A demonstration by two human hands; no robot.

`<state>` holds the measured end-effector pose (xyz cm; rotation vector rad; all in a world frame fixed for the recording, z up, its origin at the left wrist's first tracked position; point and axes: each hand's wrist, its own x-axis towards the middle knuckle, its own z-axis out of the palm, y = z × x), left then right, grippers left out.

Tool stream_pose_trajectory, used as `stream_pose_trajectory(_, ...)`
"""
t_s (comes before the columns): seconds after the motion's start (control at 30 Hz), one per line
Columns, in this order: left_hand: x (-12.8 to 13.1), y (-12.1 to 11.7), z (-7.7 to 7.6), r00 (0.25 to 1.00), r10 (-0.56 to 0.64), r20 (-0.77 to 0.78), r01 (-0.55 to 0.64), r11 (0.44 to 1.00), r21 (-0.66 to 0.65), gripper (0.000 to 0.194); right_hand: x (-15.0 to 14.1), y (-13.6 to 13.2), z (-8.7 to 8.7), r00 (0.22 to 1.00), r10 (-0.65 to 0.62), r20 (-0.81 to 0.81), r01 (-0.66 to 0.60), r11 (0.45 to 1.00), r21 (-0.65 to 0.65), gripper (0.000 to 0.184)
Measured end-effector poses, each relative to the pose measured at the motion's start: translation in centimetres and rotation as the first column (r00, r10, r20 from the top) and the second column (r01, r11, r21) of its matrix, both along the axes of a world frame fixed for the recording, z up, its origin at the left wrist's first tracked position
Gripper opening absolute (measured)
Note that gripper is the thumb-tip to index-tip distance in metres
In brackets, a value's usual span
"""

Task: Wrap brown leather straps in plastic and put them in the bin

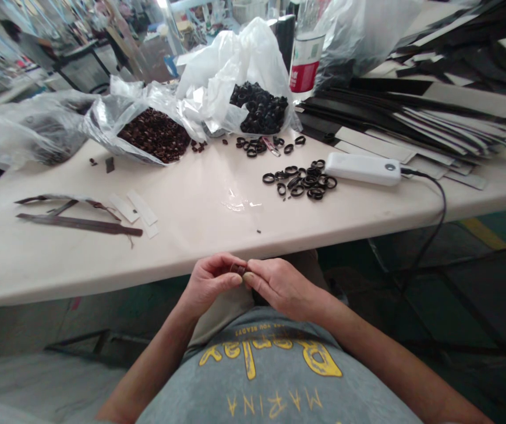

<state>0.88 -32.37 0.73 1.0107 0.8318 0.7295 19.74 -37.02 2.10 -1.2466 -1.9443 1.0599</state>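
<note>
My left hand (211, 282) and my right hand (279, 285) meet just below the table's front edge, above my lap. Both pinch a small dark brown ring (238, 269) between their fingertips, each with the fingers curled closed. On the cream table (200, 206) ahead lies a loose heap of black rings (301, 179). Further back, an open bag of brown rings (156, 134) sits beside a white bag of black rings (259, 109).
A white power bank (363, 169) with a black cable lies right of the loose rings. Dark leather strips (79, 222) and white paper slips (140, 207) rest at the left. Stacked black and white sheets (412, 118) fill the right side. A red-labelled can (306, 62) stands behind.
</note>
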Motion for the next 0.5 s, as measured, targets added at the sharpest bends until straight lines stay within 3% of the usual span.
stream_pose_trajectory(0.1, 0.0, -0.1, 0.3, 1.000, 0.031, 0.000, -0.031, 0.998, 0.058, 0.024, 0.0, 0.3, 0.5, 0.985, 0.074, -0.158, -0.085, 0.994, -0.066, 0.030)
stream_pose_trajectory(0.17, 0.0, -0.1, 0.4, 0.996, 0.082, -0.029, -0.078, 0.991, 0.105, 0.021, 0.0, 0.4, 0.7, 0.987, 0.067, -0.145, -0.078, 0.994, -0.077, 0.028)
stream_pose_trajectory(0.37, -1.4, 0.1, -0.2, 0.972, 0.208, -0.106, -0.190, 0.970, 0.152, 0.015, 0.1, -0.5, 0.9, 0.972, 0.003, 0.235, 0.002, 1.000, -0.019, 0.016)
stream_pose_trajectory(0.5, -2.0, -0.1, -0.9, 0.970, 0.216, -0.111, -0.204, 0.973, 0.106, 0.013, -0.1, -1.0, 0.6, 0.933, -0.036, 0.357, 0.004, 0.996, 0.092, 0.020)
